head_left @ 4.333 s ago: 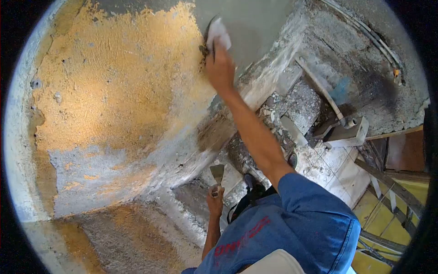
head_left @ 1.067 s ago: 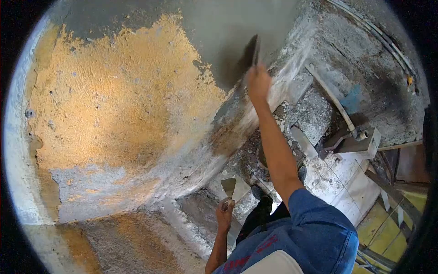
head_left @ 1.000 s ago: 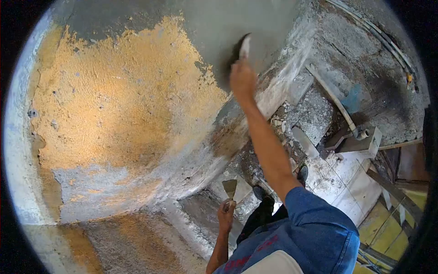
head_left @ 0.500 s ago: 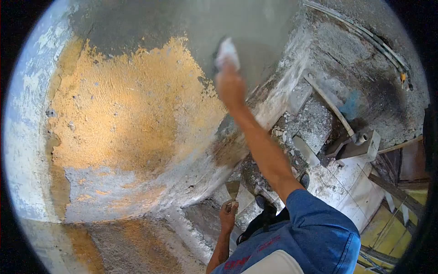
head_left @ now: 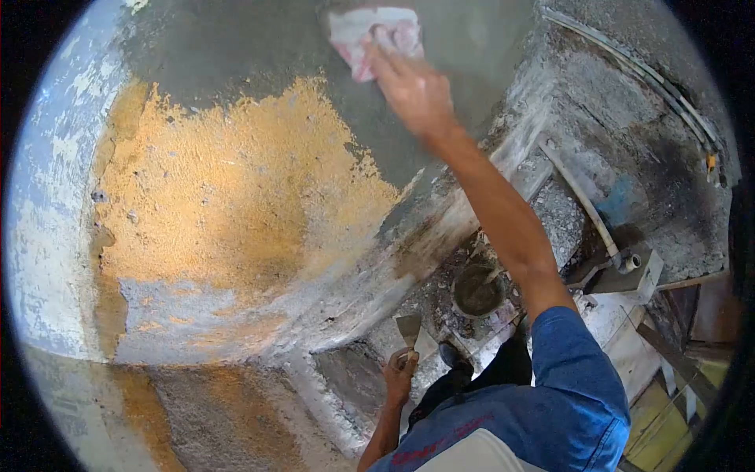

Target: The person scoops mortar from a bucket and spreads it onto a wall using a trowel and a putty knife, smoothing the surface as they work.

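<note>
My right hand (head_left: 418, 93) reaches up at the top of the view, its fingers pressing a white-and-pink cloth (head_left: 351, 30) on the wet grey plaster (head_left: 480, 75) of the wall. Below and to the left of that hand, the plaster ends in a ragged line at a rough yellow patch (head_left: 212, 197). Low in the view, near my body, my left hand (head_left: 398, 377) grips the handle of a putty knife (head_left: 409, 326). Its flat blade points up and away from me, apart from the wall.
A round container (head_left: 478, 293) of grey mix stands among rubble near my feet. To the right lie a pale pipe (head_left: 582, 200) and a box-like trough (head_left: 629, 271). Conduits (head_left: 637, 71) run along the upper right wall. Timber (head_left: 680, 354) lies at the lower right.
My right hand has swept left and upward across the plaster with the cloth, which now shows its broad face. The round container has come into view beside my right arm. My left hand still holds the putty knife.
</note>
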The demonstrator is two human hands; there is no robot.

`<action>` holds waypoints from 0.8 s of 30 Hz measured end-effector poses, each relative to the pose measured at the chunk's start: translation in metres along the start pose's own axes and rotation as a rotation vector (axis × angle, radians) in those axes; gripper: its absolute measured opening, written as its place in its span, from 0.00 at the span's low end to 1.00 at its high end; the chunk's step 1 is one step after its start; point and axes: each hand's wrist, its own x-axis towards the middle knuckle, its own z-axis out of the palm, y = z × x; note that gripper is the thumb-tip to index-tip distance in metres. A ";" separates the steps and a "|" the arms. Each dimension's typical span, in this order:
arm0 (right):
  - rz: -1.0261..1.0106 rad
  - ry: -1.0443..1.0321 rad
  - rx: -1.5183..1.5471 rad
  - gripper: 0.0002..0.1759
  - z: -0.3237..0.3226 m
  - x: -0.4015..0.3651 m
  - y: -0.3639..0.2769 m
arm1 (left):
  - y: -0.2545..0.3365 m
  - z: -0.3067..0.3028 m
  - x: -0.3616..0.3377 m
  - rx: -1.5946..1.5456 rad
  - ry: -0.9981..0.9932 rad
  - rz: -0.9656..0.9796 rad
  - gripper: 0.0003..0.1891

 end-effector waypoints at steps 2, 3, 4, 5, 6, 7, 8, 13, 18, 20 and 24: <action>-0.067 -0.076 0.019 0.30 0.019 -0.044 -0.005 | -0.001 0.011 -0.006 -0.013 0.009 -0.010 0.22; -0.072 -0.142 0.057 0.30 0.016 -0.078 -0.014 | 0.007 0.019 -0.010 -0.047 0.027 -0.026 0.22; -0.083 -0.268 0.093 0.30 0.015 -0.125 -0.024 | 0.011 0.026 -0.014 -0.081 0.044 -0.046 0.22; -0.095 -0.392 0.129 0.30 0.008 -0.173 -0.033 | 0.005 0.031 -0.015 -0.079 0.047 -0.049 0.22; -0.079 -0.434 0.205 0.29 -0.008 -0.218 -0.043 | -0.004 0.034 -0.016 -0.102 0.042 -0.058 0.22; -0.062 -0.472 0.280 0.29 -0.021 -0.246 -0.043 | -0.009 0.036 -0.016 -0.124 0.035 -0.065 0.22; -0.059 -0.458 0.277 0.29 -0.026 -0.250 -0.026 | -0.007 0.040 -0.013 -0.116 0.036 -0.053 0.22; 0.196 -0.233 0.172 0.31 -0.034 -0.138 0.071 | -0.005 0.060 -0.020 -0.091 0.076 -0.125 0.22; 0.185 0.092 -0.008 0.30 0.010 -0.003 0.104 | 0.010 0.081 -0.011 -0.157 0.075 -0.082 0.20; 0.252 -0.048 -0.152 0.30 0.030 -0.011 0.066 | 0.018 0.087 -0.010 -0.162 0.073 -0.074 0.19; -0.025 -0.274 0.245 0.31 -0.007 -0.140 -0.031 | 0.033 0.089 -0.015 0.005 0.057 -0.135 0.18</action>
